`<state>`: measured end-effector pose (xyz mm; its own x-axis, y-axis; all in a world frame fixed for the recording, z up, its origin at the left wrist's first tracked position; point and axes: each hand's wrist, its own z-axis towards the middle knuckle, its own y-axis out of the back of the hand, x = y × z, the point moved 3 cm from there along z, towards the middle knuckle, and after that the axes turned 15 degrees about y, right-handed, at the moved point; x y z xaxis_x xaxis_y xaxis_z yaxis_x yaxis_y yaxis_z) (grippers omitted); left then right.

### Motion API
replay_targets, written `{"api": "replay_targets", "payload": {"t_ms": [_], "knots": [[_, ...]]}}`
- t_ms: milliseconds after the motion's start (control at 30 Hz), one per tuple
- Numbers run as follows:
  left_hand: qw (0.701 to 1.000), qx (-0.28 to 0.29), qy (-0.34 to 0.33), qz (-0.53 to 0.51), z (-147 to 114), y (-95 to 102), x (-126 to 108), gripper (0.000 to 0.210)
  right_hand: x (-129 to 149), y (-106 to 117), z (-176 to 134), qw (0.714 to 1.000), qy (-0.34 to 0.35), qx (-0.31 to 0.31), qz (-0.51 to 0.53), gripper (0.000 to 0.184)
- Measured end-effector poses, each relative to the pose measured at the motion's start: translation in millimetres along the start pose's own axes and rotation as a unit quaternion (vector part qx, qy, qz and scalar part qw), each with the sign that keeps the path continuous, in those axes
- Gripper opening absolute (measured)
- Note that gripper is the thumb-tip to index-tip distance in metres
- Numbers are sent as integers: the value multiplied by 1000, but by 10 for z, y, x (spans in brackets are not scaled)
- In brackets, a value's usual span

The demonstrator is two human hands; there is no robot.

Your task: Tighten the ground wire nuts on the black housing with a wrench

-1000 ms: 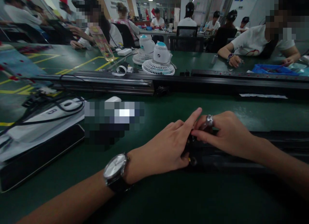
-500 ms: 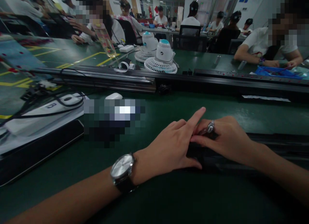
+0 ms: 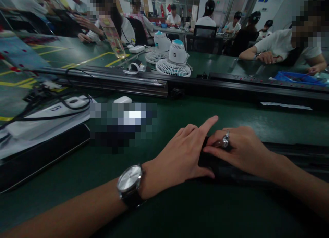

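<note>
My left hand (image 3: pixel 183 150), with a silver watch (image 3: pixel 130 178) on the wrist, grips the left end of a long black folded thing (image 3: pixel 290 159), cloth or plastic. Its index finger points forward, its thumb sits on the near side, and the other fingers bend down out of sight on the far side. Close beside it, my right hand (image 3: pixel 238 145) is closed, pinching a black edge of this thing between thumb and index finger. That hand wears a silver ring (image 3: pixel 226 139). The black thing lies on the green table (image 3: pixel 144 214) and runs off to the right beneath my right forearm.
To the left lie a white power strip (image 3: pixel 53 114) with black cables, a black slab (image 3: pixel 46 159) and a white case (image 3: pixel 122 100). Dark metal rails (image 3: pixel 115 82) cross the table. Beyond them stand two white fans (image 3: pixel 177 58), a bottle (image 3: pixel 114 37) and a blue tray (image 3: pixel 298 77) near a person.
My hands stay almost in place; the right one has tilted slightly, and a bit of black edge shows at its fingertips. The person at right has moved a hand.
</note>
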<state>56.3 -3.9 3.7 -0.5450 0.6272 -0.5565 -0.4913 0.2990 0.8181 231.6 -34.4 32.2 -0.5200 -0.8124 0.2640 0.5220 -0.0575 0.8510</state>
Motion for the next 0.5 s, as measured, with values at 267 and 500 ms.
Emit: {"api": "replay_targets", "payload": {"t_ms": [267,500], "knots": [[1000,20,-16,-2,-1,52,-15,127,-42,248,4,997,18,54,55,10],[1000,12,-27,-3,-1,32,-3,138,-42,128,2,999,-47,-4,27,3]]}}
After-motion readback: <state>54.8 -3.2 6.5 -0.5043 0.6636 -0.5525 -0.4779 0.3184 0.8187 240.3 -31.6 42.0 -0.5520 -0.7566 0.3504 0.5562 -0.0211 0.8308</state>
